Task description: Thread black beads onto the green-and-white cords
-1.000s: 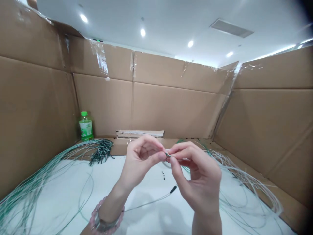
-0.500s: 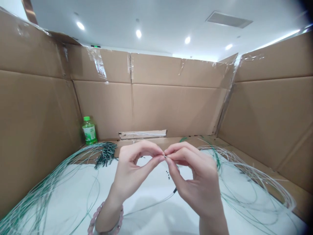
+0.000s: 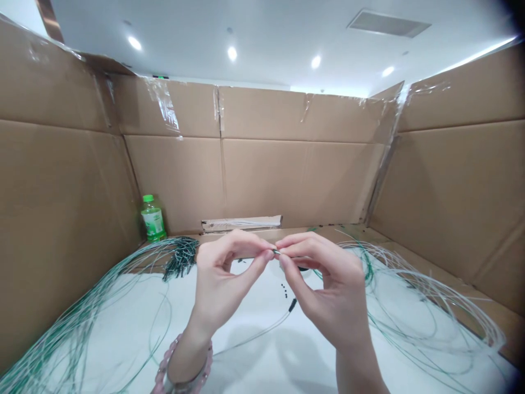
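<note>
Fingertip to fingertip over the white table, my left hand and my right hand both pinch a thin wire. A short green and whitish stretch of it shows between the fingers; the rest is hidden by them. Beneath my right hand, a pale cable with a black sleeve at its end runs down to the left. Several tiny black pieces lie in a line just above that sleeve.
At left lies a large bundle of green and white wires with dark ends. Looped wires spread at right. A green-capped bottle stands in the back left corner. Cardboard walls surround the white table.
Both hands have risen slightly, still meeting at the fingertips. Green now shows between them where a whitish bit showed before. The view has shifted slightly.
</note>
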`<state>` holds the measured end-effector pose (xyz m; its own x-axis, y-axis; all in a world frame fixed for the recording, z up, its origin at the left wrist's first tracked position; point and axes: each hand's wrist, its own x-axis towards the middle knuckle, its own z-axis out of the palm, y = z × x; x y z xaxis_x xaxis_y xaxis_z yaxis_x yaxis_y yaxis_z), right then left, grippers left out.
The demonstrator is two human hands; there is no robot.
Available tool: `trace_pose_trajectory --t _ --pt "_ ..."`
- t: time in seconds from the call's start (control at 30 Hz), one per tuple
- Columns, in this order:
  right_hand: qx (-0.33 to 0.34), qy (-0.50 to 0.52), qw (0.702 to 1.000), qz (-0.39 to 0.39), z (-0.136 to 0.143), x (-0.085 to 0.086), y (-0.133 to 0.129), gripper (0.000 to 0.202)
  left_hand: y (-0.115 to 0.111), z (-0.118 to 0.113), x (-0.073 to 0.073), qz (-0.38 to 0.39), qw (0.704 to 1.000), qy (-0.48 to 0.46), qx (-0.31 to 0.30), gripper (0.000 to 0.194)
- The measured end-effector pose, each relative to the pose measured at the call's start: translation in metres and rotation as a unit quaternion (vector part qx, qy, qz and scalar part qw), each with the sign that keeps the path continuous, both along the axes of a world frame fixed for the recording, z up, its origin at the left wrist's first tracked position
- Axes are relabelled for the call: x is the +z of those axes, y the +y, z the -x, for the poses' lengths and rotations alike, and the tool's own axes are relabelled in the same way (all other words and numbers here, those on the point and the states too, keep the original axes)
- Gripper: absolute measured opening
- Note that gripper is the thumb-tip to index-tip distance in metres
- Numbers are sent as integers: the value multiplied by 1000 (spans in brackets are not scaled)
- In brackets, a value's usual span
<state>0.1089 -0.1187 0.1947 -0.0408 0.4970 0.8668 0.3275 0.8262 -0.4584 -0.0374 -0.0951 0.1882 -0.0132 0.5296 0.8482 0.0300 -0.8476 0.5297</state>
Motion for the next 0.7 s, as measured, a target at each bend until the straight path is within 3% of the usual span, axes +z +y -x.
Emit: trace_pose_trajectory --t 0.47,0.7 --pt "-17 -16 1000 -11 0 0 -1 15 0 2 -5 -53 997 49 39 25" --pt "-64 -67 995 -38 -2 0 0 14 -2 2 -2 -116 977 124 126 21"
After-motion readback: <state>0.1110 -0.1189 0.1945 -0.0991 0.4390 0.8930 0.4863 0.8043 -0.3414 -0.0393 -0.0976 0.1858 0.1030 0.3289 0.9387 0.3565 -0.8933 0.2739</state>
